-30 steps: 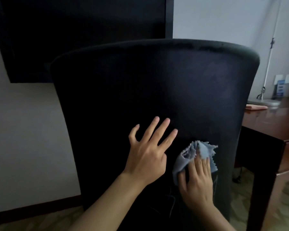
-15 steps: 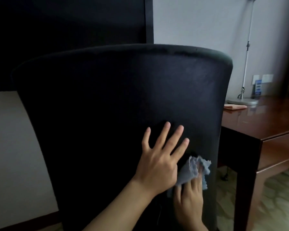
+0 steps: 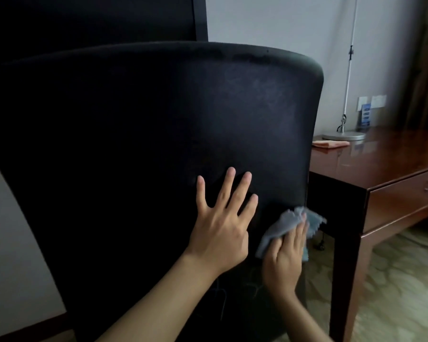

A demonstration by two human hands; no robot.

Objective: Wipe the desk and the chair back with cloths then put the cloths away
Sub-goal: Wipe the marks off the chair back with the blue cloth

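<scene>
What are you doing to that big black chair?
A person is wiping the chair back. The left hand lies flat on it with fingers spread, steadying it, while the right hand presses a blue cloth against its lower right edge. An orange cloth lies on the desk by the lamp base.

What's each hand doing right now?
Left hand: open, flat on the chair back.
Right hand: open, pressing the blue cloth to it.
</scene>
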